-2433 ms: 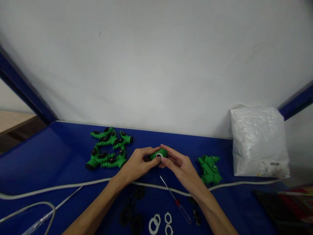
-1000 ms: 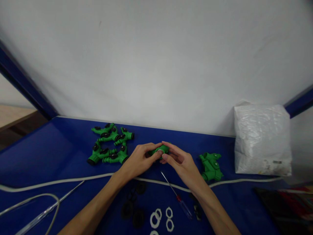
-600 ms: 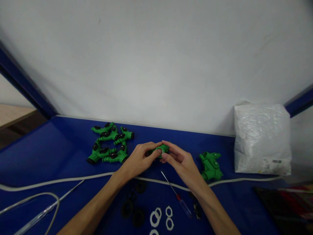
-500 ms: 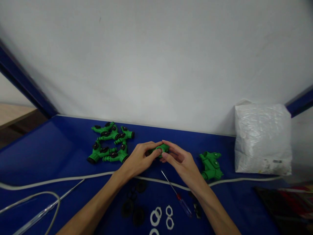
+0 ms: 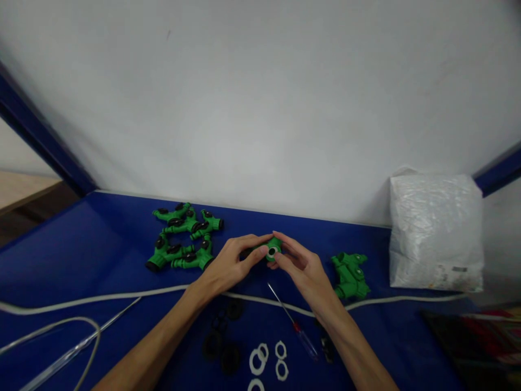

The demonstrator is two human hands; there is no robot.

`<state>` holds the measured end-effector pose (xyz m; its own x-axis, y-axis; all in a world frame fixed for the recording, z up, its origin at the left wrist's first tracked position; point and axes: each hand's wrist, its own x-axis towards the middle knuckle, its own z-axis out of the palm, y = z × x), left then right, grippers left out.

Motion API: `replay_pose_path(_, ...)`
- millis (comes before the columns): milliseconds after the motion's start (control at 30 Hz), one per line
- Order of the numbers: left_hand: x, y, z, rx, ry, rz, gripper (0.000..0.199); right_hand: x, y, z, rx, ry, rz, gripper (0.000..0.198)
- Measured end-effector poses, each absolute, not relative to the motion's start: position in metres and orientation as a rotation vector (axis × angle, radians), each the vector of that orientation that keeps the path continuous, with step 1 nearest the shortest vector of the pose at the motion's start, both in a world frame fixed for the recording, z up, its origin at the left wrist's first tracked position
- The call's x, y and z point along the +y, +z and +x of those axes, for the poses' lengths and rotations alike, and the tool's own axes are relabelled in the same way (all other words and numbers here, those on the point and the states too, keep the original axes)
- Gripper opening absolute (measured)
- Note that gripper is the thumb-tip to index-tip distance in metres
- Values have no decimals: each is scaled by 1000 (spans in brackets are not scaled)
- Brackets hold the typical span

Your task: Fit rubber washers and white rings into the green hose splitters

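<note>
Holding one green fitting (image 5: 272,249) between them, both hands meet over the middle of the blue surface (image 5: 101,255), just above it. The left hand (image 5: 228,266) pinches the fitting's left side with thumb and forefinger; the right hand (image 5: 299,267) grips the right side with its fingertips. The fitting's open end, ringed white with a dark centre, faces the camera, a hold that keeps the opening in plain sight while two grips steady the body.

Fittings with black knobs (image 5: 183,236) lie heaped to the left, well apart from the hands. A smaller green pile (image 5: 350,274) sits to the right; the split suggests two separate lots, though which lot is which cannot be told.

Near the front edge, within reach of both hands, lie white rings (image 5: 266,358) and black rings (image 5: 222,342), sorted by colour. A screwdriver (image 5: 293,320) lies just beneath the right wrist, blade pointing toward the fitting.

A white cord (image 5: 101,301) runs across the surface under both forearms. A plastic bag (image 5: 435,233) stands against the wall (image 5: 260,108) at far right, clear of the working area.
</note>
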<state>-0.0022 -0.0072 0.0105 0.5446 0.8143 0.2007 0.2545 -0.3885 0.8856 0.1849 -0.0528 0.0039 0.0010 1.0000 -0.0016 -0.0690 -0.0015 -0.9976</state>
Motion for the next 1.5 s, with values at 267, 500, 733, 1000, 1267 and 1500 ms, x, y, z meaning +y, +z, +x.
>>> replay_pose_path(267, -6, 11, -1, 868, 785, 1901, 48, -53, 3, 185, -1159, 1249, -1139, 57)
replay_pose_path(500, -5, 10, 0, 875, 775, 1928, 50, -55, 4, 185, -1171, 1244, -1138, 53)
replay_pose_path(733, -8, 9, -1, 896, 760, 1968, 48, -54, 0, 185, -1212, 1217, -1131, 49)
replay_pose_path(1000, -11, 10, 6, 951, 808, 2066, 41, -53, -5, 180, -1184, 1194, -1159, 45)
replay_pose_path(1267, -16, 9, 13, 1022, 835, 2095, 41, -58, -3, 174, -1221, 1112, -1291, 49)
replay_pose_path(1500, -14, 9, 15, 1050, 811, 2116, 41, -59, -2, 173, -1233, 1107, -1295, 53)
